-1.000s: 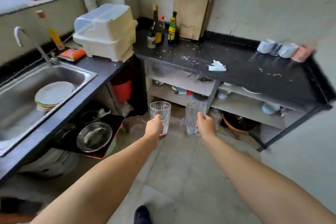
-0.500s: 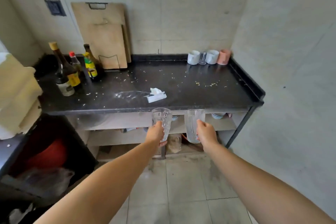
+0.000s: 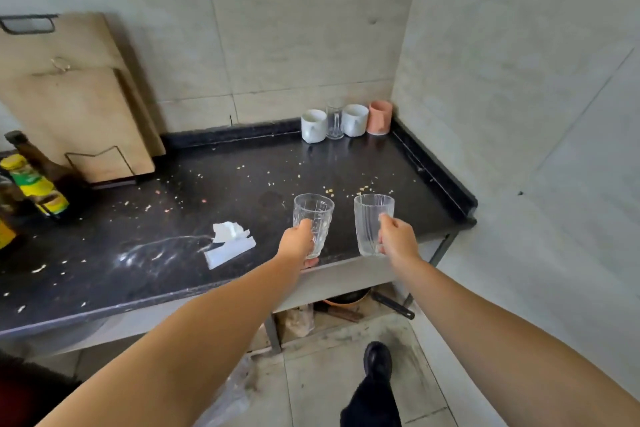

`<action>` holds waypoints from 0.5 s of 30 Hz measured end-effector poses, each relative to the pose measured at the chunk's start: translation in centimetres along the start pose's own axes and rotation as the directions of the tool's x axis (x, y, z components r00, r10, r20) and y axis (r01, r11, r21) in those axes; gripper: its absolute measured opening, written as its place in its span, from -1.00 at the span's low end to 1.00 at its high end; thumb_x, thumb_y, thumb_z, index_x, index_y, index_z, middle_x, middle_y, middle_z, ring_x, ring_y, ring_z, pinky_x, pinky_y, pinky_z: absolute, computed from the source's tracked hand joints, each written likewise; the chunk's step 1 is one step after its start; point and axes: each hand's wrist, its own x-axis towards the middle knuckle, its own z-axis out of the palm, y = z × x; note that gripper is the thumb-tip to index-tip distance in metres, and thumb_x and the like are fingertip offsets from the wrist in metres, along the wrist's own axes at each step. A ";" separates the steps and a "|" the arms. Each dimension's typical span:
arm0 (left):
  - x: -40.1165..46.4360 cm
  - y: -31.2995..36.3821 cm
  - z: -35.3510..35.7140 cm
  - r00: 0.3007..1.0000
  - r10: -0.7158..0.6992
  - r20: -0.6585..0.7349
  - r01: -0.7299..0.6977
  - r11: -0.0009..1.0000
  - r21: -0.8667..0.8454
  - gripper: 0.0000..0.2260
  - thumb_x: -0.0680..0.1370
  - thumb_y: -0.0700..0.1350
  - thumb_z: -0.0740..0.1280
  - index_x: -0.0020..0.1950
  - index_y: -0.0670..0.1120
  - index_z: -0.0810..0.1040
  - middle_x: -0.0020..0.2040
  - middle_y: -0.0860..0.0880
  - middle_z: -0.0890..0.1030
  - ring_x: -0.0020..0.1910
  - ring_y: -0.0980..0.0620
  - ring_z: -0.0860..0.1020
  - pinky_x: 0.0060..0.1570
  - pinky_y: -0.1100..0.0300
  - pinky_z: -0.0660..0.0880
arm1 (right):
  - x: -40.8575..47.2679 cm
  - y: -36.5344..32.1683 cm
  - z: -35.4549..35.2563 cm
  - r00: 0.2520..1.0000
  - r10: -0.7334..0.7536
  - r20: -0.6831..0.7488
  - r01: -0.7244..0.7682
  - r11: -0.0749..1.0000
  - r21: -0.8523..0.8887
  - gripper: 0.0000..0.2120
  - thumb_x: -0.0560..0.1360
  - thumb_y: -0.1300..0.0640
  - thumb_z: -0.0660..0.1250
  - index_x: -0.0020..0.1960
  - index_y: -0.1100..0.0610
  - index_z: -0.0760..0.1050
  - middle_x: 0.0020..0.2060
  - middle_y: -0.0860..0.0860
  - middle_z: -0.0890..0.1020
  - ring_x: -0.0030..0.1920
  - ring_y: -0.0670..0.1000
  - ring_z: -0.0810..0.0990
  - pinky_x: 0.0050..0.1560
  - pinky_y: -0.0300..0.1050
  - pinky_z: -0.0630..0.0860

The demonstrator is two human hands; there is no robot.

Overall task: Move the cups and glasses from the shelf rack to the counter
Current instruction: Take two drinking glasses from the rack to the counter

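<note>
Pale tiled walls are meeting in a corner behind a dark speckled counter [image 3: 242,191] that is carrying scattered crumbs and a crumpled white wrapper [image 3: 230,243] near its front edge. Both bare arms are reaching forward over that front edge. The left hand [image 3: 298,243] is wrapping around the lower part of a dimpled clear glass [image 3: 313,218], holding it upright, with its base appearing to hang just above the counter's front edge. The right hand [image 3: 397,238] is gripping a ribbed clear glass [image 3: 372,222] the same way, upright and just beside the first, the two glasses standing apart and not touching. Whether either base is touching the counter is hard to tell. At the back corner, four vessels are sitting in a row against the wall: a white mug [image 3: 313,125], a small clear glass [image 3: 334,123], a second white mug [image 3: 354,120] and a pink cup [image 3: 380,117]. Wooden cutting boards [image 3: 74,104] are leaning against the wall at the left, with sauce bottles [image 3: 34,184] standing in front of them. A dark shoe [image 3: 378,362] is showing on the floor tiles below.
</note>
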 end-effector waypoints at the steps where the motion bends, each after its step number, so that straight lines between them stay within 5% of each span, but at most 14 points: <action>1: 1.8 1.0 1.5 1.000 -0.002 0.006 0.002 1.000 -0.015 -0.66 0.58 -0.04 0.12 0.15 -0.23 0.53 -0.26 -0.06 0.45 -0.26 0.01 0.46 -0.24 0.16 0.49 | 2.5 -0.4 -0.3 1.000 0.003 -0.004 -0.003 1.000 0.008 -0.65 0.56 -0.01 0.12 -0.33 0.14 0.35 -0.35 0.09 0.42 -0.29 0.07 0.41 -0.19 0.00 0.35; 3: 5.6 3.1 4.8 1.000 0.001 0.003 -0.001 1.000 -0.029 -0.57 0.58 -0.03 0.13 0.33 -0.29 0.44 -0.25 -0.05 0.47 -0.26 0.02 0.48 -0.24 0.17 0.49 | 7.9 -1.2 -1.1 1.000 0.022 -0.006 -0.021 0.998 0.051 -0.65 0.56 0.01 0.13 -0.35 0.13 0.38 -0.37 0.06 0.44 -0.29 0.07 0.43 -0.16 0.01 0.39; 6: 10.2 5.7 8.7 1.000 -0.001 -0.023 0.000 0.998 -0.064 -0.56 0.60 0.00 0.16 0.33 -0.28 0.44 -0.28 -0.04 0.47 -0.33 0.07 0.45 -0.29 0.19 0.47 | 14.3 -2.4 -2.3 0.999 0.043 0.016 -0.044 0.997 0.065 -0.64 0.56 0.01 0.13 -0.35 0.14 0.39 -0.39 0.04 0.45 -0.31 0.05 0.43 -0.13 -0.01 0.40; 9: 15.2 9.1 13.6 0.998 -0.039 -0.044 0.036 0.996 -0.077 -0.55 0.60 0.03 0.16 0.32 -0.27 0.46 -0.06 -0.20 0.63 -0.36 0.09 0.41 -0.26 0.18 0.49 | 21.8 -4.0 -3.7 0.998 0.060 0.034 -0.061 0.997 0.037 -0.63 0.58 -0.03 0.12 -0.24 0.19 0.47 -0.40 0.02 0.44 -0.32 0.03 0.43 -0.10 0.00 0.42; 12: 19.6 12.0 18.2 0.996 -0.054 -0.065 0.047 0.993 -0.107 -0.72 0.61 0.03 0.15 0.09 -0.13 0.53 -0.30 -0.06 0.47 -0.35 0.08 0.38 -0.25 0.19 0.50 | 28.6 -5.6 -4.7 0.998 0.047 0.030 -0.048 0.998 0.031 -0.58 0.60 -0.03 0.12 -0.35 0.17 0.40 -0.42 0.04 0.44 -0.35 0.03 0.43 -0.12 0.01 0.43; 15: 23.5 13.9 21.5 0.993 -0.092 -0.071 0.081 0.987 -0.141 -0.76 0.62 0.03 0.14 -0.02 -0.11 0.48 -0.33 -0.01 0.36 -0.28 0.06 0.39 -0.09 0.12 0.53 | 34.0 -6.3 -4.4 0.998 0.057 0.028 -0.057 0.998 -0.001 -0.56 0.61 -0.03 0.10 -0.41 0.10 0.31 -0.42 0.03 0.42 -0.38 0.00 0.40 -0.13 -0.03 0.40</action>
